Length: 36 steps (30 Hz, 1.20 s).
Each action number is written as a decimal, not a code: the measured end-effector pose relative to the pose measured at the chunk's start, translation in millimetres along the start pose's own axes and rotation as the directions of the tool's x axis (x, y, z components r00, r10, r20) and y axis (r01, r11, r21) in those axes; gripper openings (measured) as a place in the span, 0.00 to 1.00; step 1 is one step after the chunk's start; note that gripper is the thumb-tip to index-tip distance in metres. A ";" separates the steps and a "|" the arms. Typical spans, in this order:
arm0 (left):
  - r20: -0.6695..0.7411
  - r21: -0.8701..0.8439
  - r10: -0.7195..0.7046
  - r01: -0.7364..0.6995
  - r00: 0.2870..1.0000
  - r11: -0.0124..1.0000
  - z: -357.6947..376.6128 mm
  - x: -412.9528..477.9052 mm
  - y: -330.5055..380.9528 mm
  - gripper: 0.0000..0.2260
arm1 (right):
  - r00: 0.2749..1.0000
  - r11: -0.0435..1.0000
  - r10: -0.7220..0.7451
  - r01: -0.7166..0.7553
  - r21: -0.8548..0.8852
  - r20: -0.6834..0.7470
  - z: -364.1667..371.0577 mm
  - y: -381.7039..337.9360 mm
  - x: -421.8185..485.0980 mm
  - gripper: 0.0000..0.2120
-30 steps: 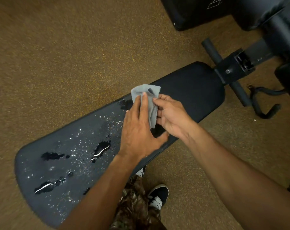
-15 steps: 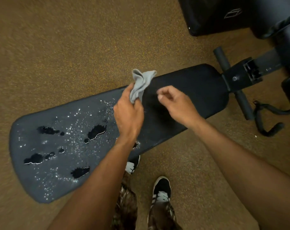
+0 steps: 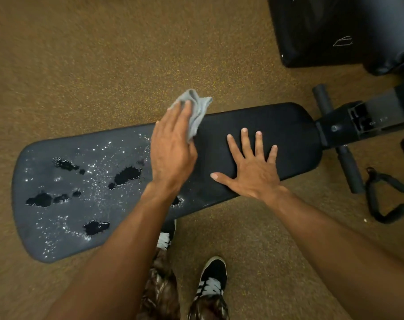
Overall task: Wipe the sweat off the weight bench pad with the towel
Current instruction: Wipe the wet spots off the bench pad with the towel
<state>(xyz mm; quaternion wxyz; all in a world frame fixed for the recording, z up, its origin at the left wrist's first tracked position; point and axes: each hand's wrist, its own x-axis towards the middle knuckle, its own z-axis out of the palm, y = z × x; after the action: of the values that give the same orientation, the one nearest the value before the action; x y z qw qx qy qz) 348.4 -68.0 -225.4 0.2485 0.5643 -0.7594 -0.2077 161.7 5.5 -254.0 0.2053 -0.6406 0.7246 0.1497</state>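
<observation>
Grey-black vinyl covers the weight bench pad (image 3: 277, 135), whose long axis runs from lower left to upper right. Its broad rounded end is at the left and its other end meets the steel bench frame (image 3: 348, 125) at the right. The left half is wet, with dark sweat puddles (image 3: 127, 176) and fine glinting droplets scattered across it, while the right half looks dry and matte.

At the right edge of the wet patch is the left hand (image 3: 172, 155), palm down, its fingers (image 3: 180, 114) straight and held close together, pressing flat on the grey towel (image 3: 197, 107). The towel is bunched and crumpled. It lies crosswise to the pad, under and just right of those fingers, from the thumb side of the hand out over the pad's far edge, where its top fold juts past the fingertips above the floor. Whether the thumb pinches the cloth cannot be told.

Further right, apart from the towel, the right hand (image 3: 254, 172) rests flat on the dry part of the pad. Its fingers (image 3: 258, 144) are spread wide and straight, the thumb is out to the left, and it holds nothing.

Brown speckled gym floor (image 3: 80, 65) surrounds the bench. A black-and-white shoe (image 3: 213, 278) stands on it below the pad. Beside the frame at the right are a foam roller (image 3: 348, 172) and a black strap handle (image 3: 385, 204).
</observation>
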 end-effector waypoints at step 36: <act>0.395 0.601 -0.189 -0.098 0.899 0.793 21.4 9.3 -20.9 0.26 | 0.998 0.999 0.027 -0.025 0.022 -0.055 7.7 -3.6 4.2 0.60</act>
<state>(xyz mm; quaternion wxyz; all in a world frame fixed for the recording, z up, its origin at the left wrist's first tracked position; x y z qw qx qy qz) 348.9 -81.9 -253.4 -0.1272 0.5713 -0.8069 -0.0796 165.6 5.0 -262.6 0.1898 -0.6328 0.7399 0.1268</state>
